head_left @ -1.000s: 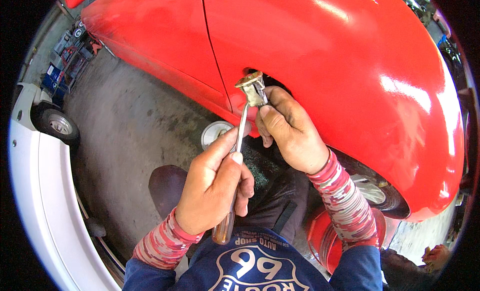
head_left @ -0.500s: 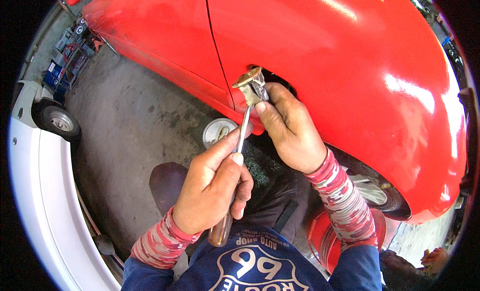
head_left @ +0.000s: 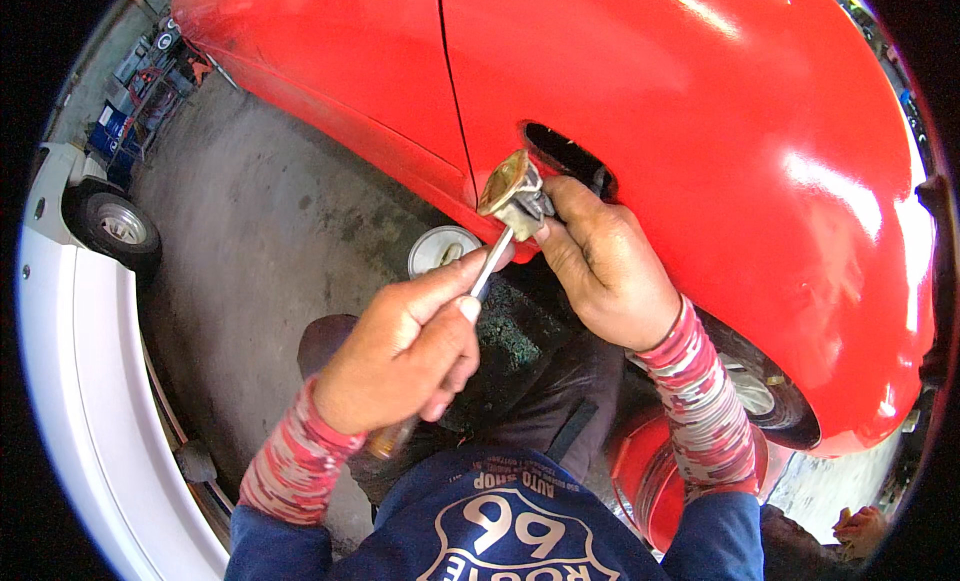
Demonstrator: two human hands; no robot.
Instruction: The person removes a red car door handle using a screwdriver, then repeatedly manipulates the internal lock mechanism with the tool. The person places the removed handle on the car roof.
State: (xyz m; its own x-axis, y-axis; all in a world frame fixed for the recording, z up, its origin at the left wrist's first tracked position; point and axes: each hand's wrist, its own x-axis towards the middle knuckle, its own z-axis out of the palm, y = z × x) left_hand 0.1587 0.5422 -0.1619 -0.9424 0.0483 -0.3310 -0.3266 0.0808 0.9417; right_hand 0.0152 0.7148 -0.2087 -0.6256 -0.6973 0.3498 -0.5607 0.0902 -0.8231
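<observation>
My left hand (head_left: pixel 400 361) is closed round a screwdriver (head_left: pixel 492 264) with a bare metal shaft and an amber handle. Between the thumb and fingers of my right hand (head_left: pixel 618 276) is a small yellowed housing (head_left: pixel 512 193), with an oval flange and a grey piece on its side. The screwdriver's tip meets the lower end of this housing, though the exact contact is too small to make out. Just beyond my right fingers, a dark oval opening (head_left: pixel 562 149) shows in the red car body panel (head_left: pixel 660 111).
A round pale tin (head_left: pixel 425 256) stands on the concrete floor (head_left: pixel 250 231) below the red car. Beside my right forearm are the car's wheel (head_left: pixel 750 381) and a red bucket (head_left: pixel 640 471). A white vehicle (head_left: pixel 85 351) stands at the left.
The housing has tipped so more of its flange's face shows, and it has shifted slightly right and down with my right hand. More of the oval opening is visible. The screwdriver slants more.
</observation>
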